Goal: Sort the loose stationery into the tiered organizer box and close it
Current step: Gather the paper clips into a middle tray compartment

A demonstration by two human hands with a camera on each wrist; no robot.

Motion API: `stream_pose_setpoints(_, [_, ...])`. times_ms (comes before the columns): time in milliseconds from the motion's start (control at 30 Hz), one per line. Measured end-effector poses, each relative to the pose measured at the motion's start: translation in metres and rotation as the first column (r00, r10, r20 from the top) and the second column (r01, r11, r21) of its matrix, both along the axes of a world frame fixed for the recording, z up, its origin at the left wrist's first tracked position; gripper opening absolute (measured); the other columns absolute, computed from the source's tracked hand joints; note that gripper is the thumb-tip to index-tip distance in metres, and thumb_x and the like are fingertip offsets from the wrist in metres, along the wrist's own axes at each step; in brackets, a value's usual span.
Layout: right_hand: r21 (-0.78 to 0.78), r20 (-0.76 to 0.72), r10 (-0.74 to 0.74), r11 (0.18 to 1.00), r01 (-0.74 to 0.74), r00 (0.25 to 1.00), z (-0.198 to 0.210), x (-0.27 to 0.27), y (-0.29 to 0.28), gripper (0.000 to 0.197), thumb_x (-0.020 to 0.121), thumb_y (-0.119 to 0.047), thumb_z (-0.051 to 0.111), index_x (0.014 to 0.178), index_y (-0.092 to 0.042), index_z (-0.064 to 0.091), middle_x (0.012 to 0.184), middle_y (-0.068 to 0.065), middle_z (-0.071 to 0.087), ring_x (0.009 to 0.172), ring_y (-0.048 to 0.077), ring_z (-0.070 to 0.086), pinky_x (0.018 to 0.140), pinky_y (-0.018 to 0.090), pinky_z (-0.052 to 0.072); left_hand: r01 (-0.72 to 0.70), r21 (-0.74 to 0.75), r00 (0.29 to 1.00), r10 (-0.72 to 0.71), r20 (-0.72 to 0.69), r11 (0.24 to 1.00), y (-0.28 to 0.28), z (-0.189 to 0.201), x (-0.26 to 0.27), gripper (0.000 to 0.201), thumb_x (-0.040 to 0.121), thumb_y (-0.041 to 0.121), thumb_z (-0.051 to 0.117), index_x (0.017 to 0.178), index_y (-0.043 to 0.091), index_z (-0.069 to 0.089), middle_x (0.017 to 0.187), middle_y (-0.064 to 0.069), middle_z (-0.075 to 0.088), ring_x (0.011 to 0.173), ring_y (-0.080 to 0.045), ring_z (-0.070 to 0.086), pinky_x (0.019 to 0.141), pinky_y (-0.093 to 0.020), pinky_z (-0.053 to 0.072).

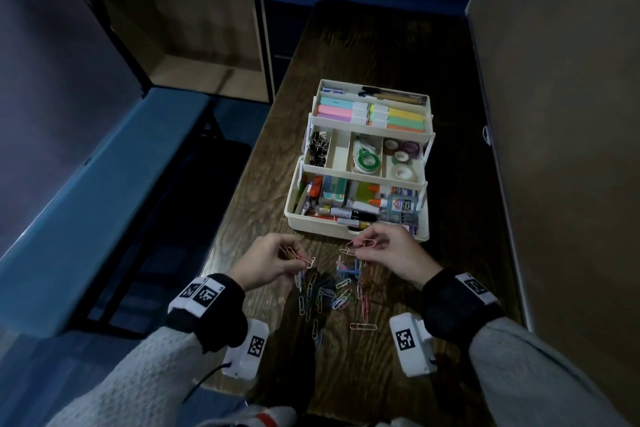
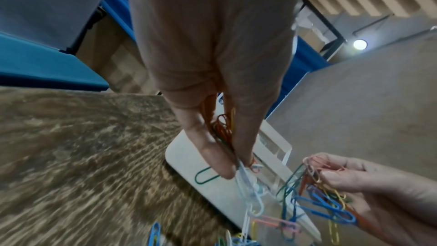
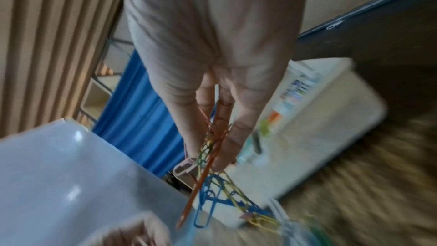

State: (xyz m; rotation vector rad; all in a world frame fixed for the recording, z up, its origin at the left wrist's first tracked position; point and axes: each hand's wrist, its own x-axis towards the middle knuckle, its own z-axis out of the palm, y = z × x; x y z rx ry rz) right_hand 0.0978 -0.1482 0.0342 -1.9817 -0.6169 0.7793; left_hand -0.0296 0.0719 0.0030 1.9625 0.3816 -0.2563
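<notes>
The cream tiered organizer box (image 1: 294, 211) stands open on the wooden table, its three tiers stepped back and filled with highlighters, tape rolls, binder clips and glue. A pile of coloured paper clips (image 1: 329, 291) lies on the table just in front of it. My left hand (image 1: 273, 262) pinches a bunch of paper clips (image 2: 224, 126) above the pile's left side. My right hand (image 1: 388, 253) pinches another tangled bunch of clips (image 3: 212, 158) above the pile's right, near the box's front wall (image 2: 189, 154). Some clips dangle from both hands.
A tall brown partition (image 1: 561, 114) runs along the table's right edge. The table's left edge (image 1: 239, 204) drops to a blue bench (image 1: 86, 201) and dark floor. One empty compartment (image 1: 341, 152) shows in the box's middle tier. A single pink clip (image 1: 363, 326) lies apart, nearer me.
</notes>
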Motion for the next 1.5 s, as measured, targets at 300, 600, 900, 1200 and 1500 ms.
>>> stream_pose_setpoints(300, [0.114, -0.082, 0.09, 0.99, -0.08, 0.993, 0.046, 0.037, 0.024, 0.015, 0.077, -0.006, 0.076, 0.088, -0.01, 0.068, 0.078, -0.008, 0.071, 0.071, 0.002, 0.066, 0.068, 0.018, 0.053, -0.107, -0.085, 0.992, 0.112, 0.053, 0.991, 0.03, 0.015, -0.001, 0.01, 0.08, 0.009, 0.074, 0.079, 0.017, 0.068, 0.073, -0.003, 0.072, 0.068, -0.02, 0.07, 0.067, -0.036, 0.059])
stream_pose_setpoints(600, [0.25, -0.12, 0.037, 0.968, -0.006, 0.992, 0.09, 0.061, 0.04, 0.017, 0.072, -0.011, 0.076, 0.087, -0.013, 0.068, 0.094, 0.002, 0.072, 0.082, 0.01, 0.07, 0.071, 0.021, 0.057, -0.231, -0.1, 0.965, 0.241, 0.106, 0.968, 0.034, 0.023, 0.004, 0.007, 0.079, 0.009, 0.074, 0.079, 0.012, 0.068, 0.073, -0.007, 0.072, 0.067, -0.022, 0.071, 0.065, -0.032, 0.06])
stream_pose_setpoints(900, [0.394, -0.097, -0.025, 0.917, 0.061, 0.995, 0.143, 0.119, 0.078, 0.013, 0.079, 0.004, 0.069, 0.087, -0.006, 0.065, 0.092, 0.008, 0.068, 0.079, 0.014, 0.07, 0.064, 0.022, 0.057, -0.238, -0.132, 0.96, 0.254, 0.116, 0.962, 0.043, 0.028, 0.006, 0.006, 0.081, 0.008, 0.073, 0.083, 0.005, 0.067, 0.074, -0.013, 0.071, 0.068, -0.028, 0.07, 0.067, -0.038, 0.06])
stream_pose_setpoints(1200, [0.353, -0.109, -0.105, 0.925, 0.138, 0.988, 0.113, 0.148, 0.114, 0.015, 0.08, 0.005, 0.068, 0.086, -0.008, 0.064, 0.099, 0.015, 0.068, 0.089, 0.023, 0.07, 0.068, 0.027, 0.059, -0.286, -0.144, 0.947, 0.302, 0.112, 0.947, 0.059, 0.024, 0.012, 0.007, 0.078, 0.008, 0.075, 0.079, 0.009, 0.069, 0.07, -0.011, 0.071, 0.065, -0.023, 0.069, 0.063, -0.031, 0.059])
stream_pose_setpoints(1500, [0.186, -0.031, -0.251, 0.95, 0.252, 0.967, 0.067, 0.14, 0.121, 0.015, 0.079, 0.006, 0.07, 0.081, -0.007, 0.063, 0.09, 0.005, 0.064, 0.086, 0.024, 0.065, 0.078, 0.039, 0.059, -0.274, -0.145, 0.949, 0.292, 0.118, 0.951, 0.063, 0.027, 0.035, 0.007, 0.078, 0.009, 0.076, 0.08, 0.008, 0.069, 0.07, -0.011, 0.071, 0.064, -0.024, 0.07, 0.065, -0.035, 0.059])
